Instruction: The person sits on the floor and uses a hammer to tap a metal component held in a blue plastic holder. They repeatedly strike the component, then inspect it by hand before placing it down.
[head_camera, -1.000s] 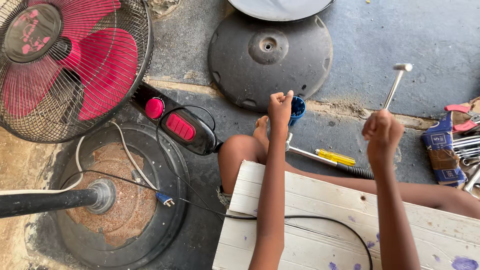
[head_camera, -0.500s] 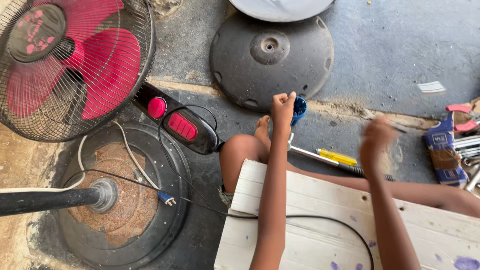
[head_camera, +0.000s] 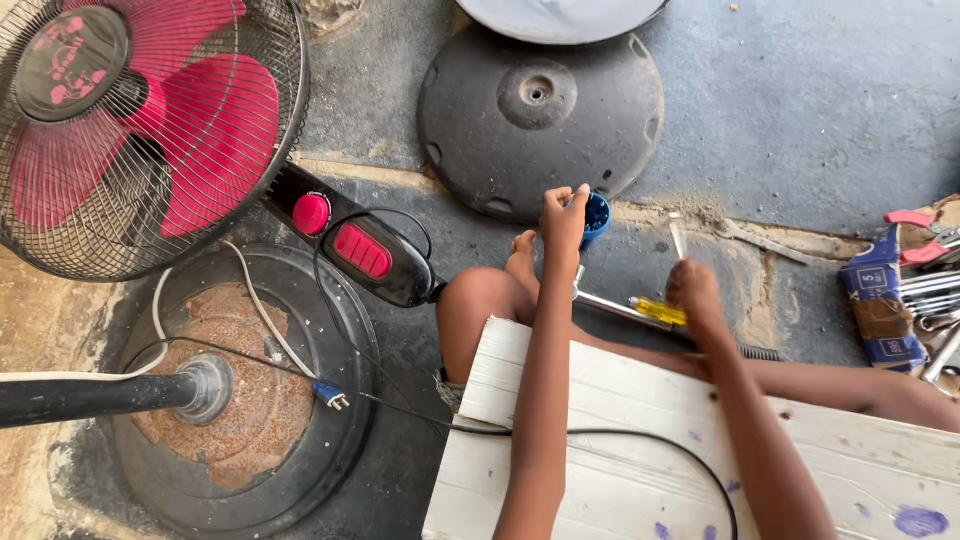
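Left hand grips a blue part, right hand a blurred tool, beside a screwdriver.

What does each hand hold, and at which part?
The left hand pinches a small blue part at its side. The right hand grips a blurred metal tool by its lower end.

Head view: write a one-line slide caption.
Left hand holds a blue part, right hand a hammer, beside a pink fan.

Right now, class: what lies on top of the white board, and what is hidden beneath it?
A black cable and both forearms cross the white board. It covers part of the legs; what else lies beneath cannot be seen.
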